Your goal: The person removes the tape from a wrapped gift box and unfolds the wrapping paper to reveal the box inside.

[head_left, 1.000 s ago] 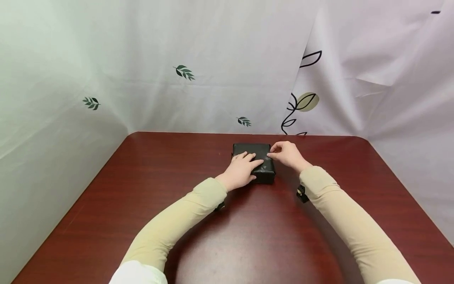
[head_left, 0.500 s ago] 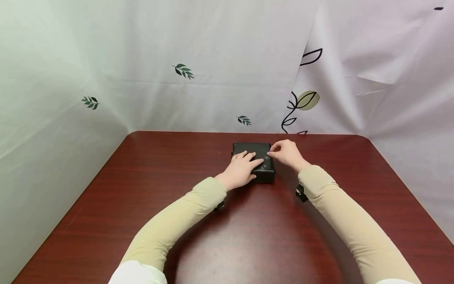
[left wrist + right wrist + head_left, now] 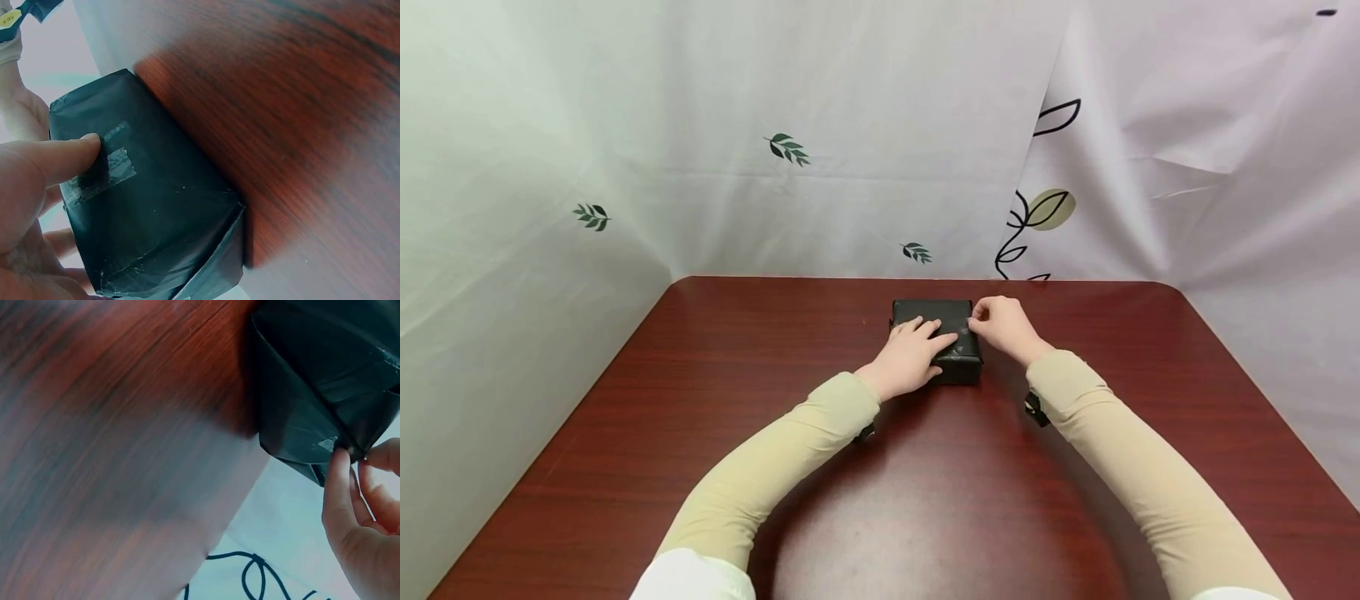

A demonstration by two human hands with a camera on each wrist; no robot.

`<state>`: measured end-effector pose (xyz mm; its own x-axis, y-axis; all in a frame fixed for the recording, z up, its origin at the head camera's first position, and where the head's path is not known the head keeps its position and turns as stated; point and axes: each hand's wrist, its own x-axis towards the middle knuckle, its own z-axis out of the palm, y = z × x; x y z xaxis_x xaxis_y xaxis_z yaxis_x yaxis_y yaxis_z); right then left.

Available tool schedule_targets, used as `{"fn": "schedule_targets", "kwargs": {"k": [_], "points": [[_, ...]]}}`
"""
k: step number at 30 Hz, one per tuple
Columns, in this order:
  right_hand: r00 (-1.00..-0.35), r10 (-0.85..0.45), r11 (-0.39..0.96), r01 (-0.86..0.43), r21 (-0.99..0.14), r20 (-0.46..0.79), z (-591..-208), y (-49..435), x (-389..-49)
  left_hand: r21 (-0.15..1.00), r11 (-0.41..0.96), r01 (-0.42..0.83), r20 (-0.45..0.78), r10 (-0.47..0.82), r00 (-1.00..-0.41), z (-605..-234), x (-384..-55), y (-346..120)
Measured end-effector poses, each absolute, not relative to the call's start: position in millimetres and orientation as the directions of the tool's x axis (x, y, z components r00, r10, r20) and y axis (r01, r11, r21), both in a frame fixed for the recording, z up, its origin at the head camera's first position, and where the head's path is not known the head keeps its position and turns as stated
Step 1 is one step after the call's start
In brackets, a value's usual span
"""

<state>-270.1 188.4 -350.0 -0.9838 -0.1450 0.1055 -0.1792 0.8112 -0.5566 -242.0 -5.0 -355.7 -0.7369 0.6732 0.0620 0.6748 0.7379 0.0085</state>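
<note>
We have the box [image 3: 953, 320] just right of the frame's centre, on the counter [image 3: 760, 383]; left hand [image 3: 910, 358] over its top, right hand [image 3: 1004, 327] at its right edge, cloth [image 3: 865, 100] behind.

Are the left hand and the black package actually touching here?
Touching: in the head view the left hand lies on the black package, fingers spread across its top.

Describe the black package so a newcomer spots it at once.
On the reddish-brown table, look near the far edge's middle. There the left hand rests on the black package and the right hand pinches it. Boxy shape and shiny tape distinguish it from the black wrist devices.
</note>
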Motion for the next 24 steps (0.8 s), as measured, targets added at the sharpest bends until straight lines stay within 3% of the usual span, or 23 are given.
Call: {"fn": "schedule_targets", "kwargs": {"k": [5, 15, 24], "points": [[-0.985, -0.153, 0.792, -0.173, -0.585, 0.083, -351.8, 189.2, -270.5, 0.011, 0.738, 0.675, 0.056, 0.673, -0.737, -354.1, -242.0, -4.5], [-0.993, -0.106, 0.657, -0.028, -0.754, -0.056, -359.4, 195.3, -269.8, -0.021, 0.746, 0.665, 0.013, 0.665, -0.746, -351.0, -244.1, 4.2], [-0.979, -0.15, 0.381, 0.073, -0.922, -0.139, -366.8, 202.1, -272.1, -0.144, 0.764, 0.628, -0.046, 0.629, -0.776, -350.1, -243.7, 17.2]]}}
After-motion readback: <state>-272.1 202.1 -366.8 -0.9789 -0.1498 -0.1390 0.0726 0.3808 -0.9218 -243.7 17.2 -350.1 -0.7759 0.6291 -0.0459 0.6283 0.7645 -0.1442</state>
